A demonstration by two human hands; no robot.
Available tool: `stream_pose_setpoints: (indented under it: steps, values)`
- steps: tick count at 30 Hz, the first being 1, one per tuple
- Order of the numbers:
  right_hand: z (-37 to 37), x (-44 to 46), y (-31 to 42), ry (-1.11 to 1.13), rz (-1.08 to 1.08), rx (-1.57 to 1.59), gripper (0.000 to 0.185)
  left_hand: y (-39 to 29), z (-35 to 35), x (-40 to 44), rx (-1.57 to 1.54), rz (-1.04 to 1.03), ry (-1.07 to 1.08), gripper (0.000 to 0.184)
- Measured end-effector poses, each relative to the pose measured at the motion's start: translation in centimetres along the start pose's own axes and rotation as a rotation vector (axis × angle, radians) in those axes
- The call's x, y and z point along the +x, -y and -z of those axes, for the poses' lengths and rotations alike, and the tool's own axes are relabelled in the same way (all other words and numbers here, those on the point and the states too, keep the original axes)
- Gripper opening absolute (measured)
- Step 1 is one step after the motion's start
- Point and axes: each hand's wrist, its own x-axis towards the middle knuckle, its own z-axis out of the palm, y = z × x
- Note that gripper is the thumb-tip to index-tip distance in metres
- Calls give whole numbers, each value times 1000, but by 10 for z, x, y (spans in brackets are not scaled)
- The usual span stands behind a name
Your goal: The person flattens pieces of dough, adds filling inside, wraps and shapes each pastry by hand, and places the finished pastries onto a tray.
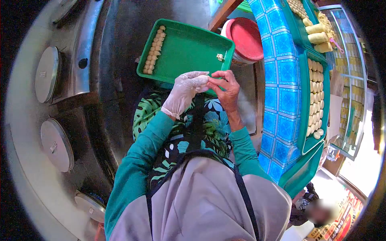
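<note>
My left hand (188, 89), in a thin white glove, meets my bare right hand (226, 87) at the near edge of a green tray (185, 48). The fingers of both are pinched together around something small and pale, mostly hidden by the fingertips. Small pale dough pieces (154, 50) stand in rows along the tray's left side. A small whitish lump (220, 57) lies near its right side.
A red-lidded bucket (244, 38) stands right of the tray. The table with a blue checked cloth (277, 100) holds a tray of round dough pieces (315, 96) and dough rolls (317, 37). Round lids (56, 144) are at left. Another person (309, 197) is at lower right.
</note>
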Motion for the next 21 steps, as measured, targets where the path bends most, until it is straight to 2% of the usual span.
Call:
stream_pose_setpoints:
  steps: [6, 10, 12, 15, 21]
  values:
    - [-2, 1, 5, -46, 160, -163, 18, 1, -1, 2, -52, -30, 30, 30]
    - [-1, 3, 8, -22, 150, -123, 18, 1, -1, 1, -51, -41, 23, 26]
    - [0, 4, 13, -30, -205, 138, 20, -3, -1, 0, 0, -20, 39, 30]
    - [4, 6, 1, 91, -232, 221, 21, -8, -1, -3, 88, -10, 42, 35]
    - [0, 0, -9, 110, -27, 171, 23, -4, 11, -1, 186, 17, 66, 32]
